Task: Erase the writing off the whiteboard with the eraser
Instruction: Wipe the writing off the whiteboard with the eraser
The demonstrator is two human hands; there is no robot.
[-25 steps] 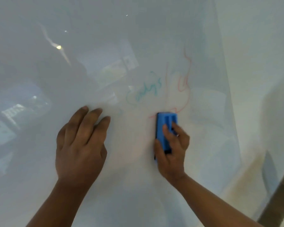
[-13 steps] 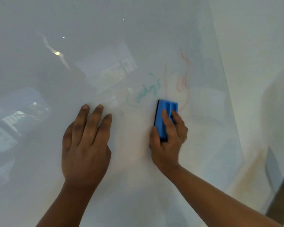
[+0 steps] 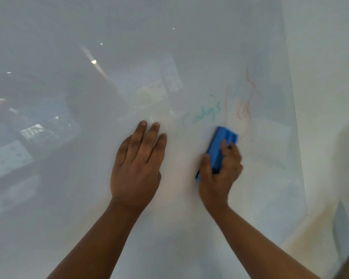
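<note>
Two bare forearms come in from the bottom edge and reach forward onto the whiteboard (image 3: pixel 189 47), the left one from the lower left and the right one from the lower right. The left hand (image 3: pixel 136 168) lies flat on the board with the palm down; its fingers (image 3: pixel 150 139) are straight, pressed together side by side, and point away from the person and a little to the right. They hold nothing. Just to the right of it, apart from it, the right hand (image 3: pixel 220 174) is closed around the blue eraser (image 3: pixel 220 146). The thumb is on the left side of the eraser, the other fingers curl over its top and right side, and the hand looks a little blurred. The eraser lies on the board, tilted so that its far end leans to the right. Just beyond this end there is faint green writing (image 3: pixel 201 115), a little to the left, and thin red lines (image 3: pixel 246 107), a little to the right, which go further up the board. The board surface is glossy and carries pale reflections of lights. At the right of the board there is a cream wall (image 3: pixel 326 77).
</note>
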